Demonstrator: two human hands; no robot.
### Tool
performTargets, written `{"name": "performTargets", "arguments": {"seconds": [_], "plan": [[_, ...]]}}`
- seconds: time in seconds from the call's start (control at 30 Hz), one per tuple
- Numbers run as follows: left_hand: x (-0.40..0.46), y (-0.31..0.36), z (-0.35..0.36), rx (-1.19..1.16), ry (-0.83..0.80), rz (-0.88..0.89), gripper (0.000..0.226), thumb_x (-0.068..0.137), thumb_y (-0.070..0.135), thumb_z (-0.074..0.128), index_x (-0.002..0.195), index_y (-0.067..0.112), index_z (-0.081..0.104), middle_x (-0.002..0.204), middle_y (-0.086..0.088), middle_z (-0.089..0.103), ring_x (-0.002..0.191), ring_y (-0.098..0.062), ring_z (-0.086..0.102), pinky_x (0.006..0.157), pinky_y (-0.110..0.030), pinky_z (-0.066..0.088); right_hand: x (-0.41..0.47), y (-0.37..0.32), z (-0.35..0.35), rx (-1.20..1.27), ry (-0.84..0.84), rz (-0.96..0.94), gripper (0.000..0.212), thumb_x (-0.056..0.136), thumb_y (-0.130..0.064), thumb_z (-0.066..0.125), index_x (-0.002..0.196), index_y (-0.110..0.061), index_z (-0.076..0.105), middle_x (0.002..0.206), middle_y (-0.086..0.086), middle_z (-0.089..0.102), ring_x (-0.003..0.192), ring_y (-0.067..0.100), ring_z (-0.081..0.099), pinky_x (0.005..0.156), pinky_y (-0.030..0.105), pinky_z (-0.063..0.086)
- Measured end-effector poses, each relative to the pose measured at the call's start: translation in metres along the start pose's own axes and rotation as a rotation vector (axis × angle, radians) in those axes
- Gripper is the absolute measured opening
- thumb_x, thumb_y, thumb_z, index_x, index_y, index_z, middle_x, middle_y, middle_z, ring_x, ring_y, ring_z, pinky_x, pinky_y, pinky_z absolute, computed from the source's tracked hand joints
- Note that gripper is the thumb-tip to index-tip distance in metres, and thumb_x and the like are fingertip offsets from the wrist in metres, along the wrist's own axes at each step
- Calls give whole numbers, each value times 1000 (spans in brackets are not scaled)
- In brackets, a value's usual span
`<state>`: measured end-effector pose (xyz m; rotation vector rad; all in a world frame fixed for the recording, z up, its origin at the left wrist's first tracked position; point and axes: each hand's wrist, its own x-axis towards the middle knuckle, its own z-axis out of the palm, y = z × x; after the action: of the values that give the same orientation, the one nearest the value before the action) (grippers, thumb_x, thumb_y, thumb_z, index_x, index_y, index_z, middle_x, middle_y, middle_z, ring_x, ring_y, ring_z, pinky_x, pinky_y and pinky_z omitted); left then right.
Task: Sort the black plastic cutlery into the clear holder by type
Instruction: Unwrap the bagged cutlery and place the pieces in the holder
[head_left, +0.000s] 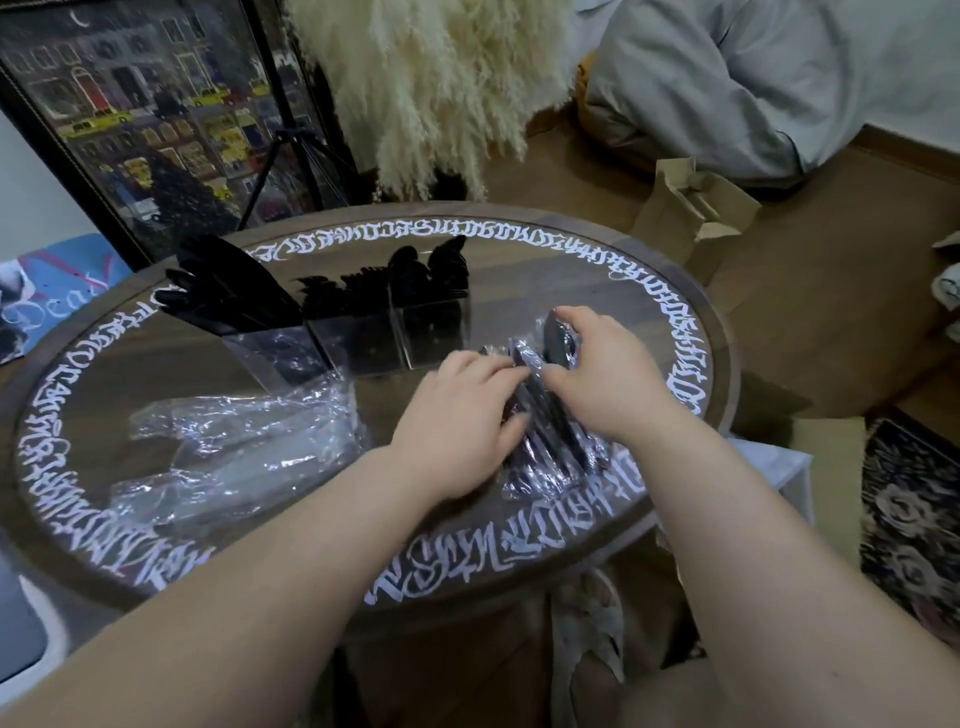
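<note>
My left hand (462, 410) and right hand (597, 374) both pinch the wrapped pack of cutlery (545, 441) on the near right of the bench (691, 332), to open it; the clear holder (353, 338) waits far left.

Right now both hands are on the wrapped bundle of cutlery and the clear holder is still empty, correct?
Not quite. The left hand and right hand are on the wrapped bundle, but the head view shows the clear holder already has black cutlery standing in its compartments.
</note>
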<state>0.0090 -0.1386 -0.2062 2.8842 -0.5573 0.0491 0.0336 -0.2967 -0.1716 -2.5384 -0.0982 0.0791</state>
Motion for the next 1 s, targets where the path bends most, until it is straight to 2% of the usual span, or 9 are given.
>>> {"name": "performTargets", "arguments": {"seconds": [0.17,0.27,0.33,0.53,0.6,0.7,0.87,0.93,1.0], "plan": [[-9,7,20,17,-180,-91,69,90,59,47,149,33,23,159,6,12,143,-23,12,113,-44,25,-3,32,-8,-144,-79,189,33,88,-27,63,116,-10,62,108,9,67,101,28,60,84,32,46],[-7,9,24,20,-195,-96,72,89,60,49,149,33,20,160,6,8,144,-23,9,114,-45,23,-1,43,-6,-162,-162,286,35,87,-38,64,95,-4,69,86,13,69,82,28,64,69,32,48],[-6,10,25,25,-204,-96,73,88,60,50,150,33,20,160,7,7,145,-22,9,114,-45,24,0,47,-2,-133,-186,312,37,85,-42,66,87,-6,70,80,11,69,78,26,64,66,31,48],[-5,9,30,13,-212,-100,75,88,60,51,150,34,18,160,8,4,145,-22,7,115,-46,23,4,45,6,-118,-157,297,37,83,-46,68,81,-9,65,76,7,67,77,26,63,62,30,47],[-5,8,31,10,-206,-100,75,88,60,51,150,34,18,160,9,4,145,-22,7,115,-47,23,4,44,7,-71,-170,292,35,85,-41,67,83,-6,66,79,10,68,80,29,64,70,33,50],[-5,8,32,11,-202,-94,75,88,60,51,150,34,19,160,9,4,145,-22,8,114,-46,25,2,44,8,51,-189,294,26,87,-28,68,71,-10,59,73,9,62,81,30,63,75,36,50],[-4,7,34,2,-190,-89,74,88,59,52,150,33,21,160,8,6,144,-21,8,113,-47,26,4,43,3,260,-49,289,20,85,-18,64,67,-14,57,67,5,59,72,27,58,70,39,51],[-4,7,34,-2,-191,-90,75,88,59,52,150,33,20,160,8,5,144,-21,8,114,-47,26,3,43,0,250,17,281,18,84,-16,61,67,-14,56,66,5,59,71,27,58,66,36,48],[-5,7,34,-3,-193,-90,75,88,59,52,150,33,20,160,8,5,144,-21,7,114,-47,26,0,43,0,133,-15,269,16,85,-19,62,77,-5,63,77,12,65,80,31,62,71,37,51]]}}
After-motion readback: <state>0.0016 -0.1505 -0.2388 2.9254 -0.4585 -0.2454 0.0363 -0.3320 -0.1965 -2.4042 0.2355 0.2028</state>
